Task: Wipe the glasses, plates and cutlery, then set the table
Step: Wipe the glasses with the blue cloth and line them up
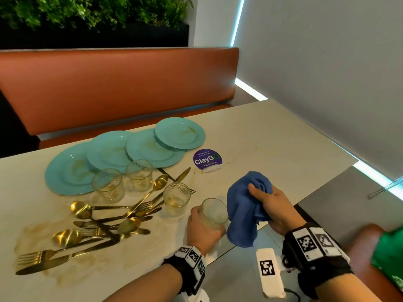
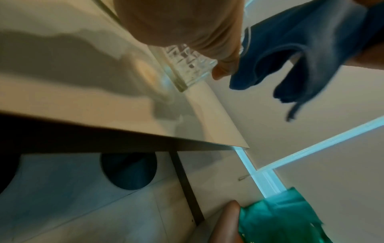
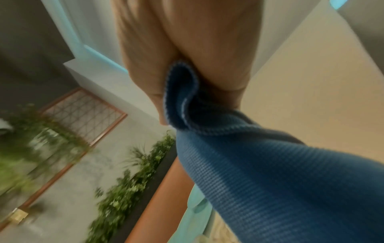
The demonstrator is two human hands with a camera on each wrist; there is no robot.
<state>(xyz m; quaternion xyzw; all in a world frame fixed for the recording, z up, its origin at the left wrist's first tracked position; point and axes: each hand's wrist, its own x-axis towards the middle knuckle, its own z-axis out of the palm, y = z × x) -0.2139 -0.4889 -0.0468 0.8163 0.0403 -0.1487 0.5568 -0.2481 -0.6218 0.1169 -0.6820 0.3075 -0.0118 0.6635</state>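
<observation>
Left hand (image 1: 201,231) grips a clear textured drinking glass (image 1: 213,212) at the pale bench (image 1: 272,136) edge; right hand (image 1: 273,207) clutches a soft blue cloth (image 1: 244,214). Glass looks rigid, slippery, breakable: hold its sides

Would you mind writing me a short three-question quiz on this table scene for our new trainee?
1. True or false: the left hand grips a glass at the near table edge.
2. What does the right hand hold? A) a gold spoon B) a blue cloth C) a teal plate
3. Fill in: apart from the gripped one, ___ glasses stand on the table.

Key
1. True; the left wrist view also shows fingers round its patterned wall.
2. B; the cloth is bunched in the fingers and hangs beside the glass.
3. Three, standing between the teal plates and the gold cutlery.
</observation>
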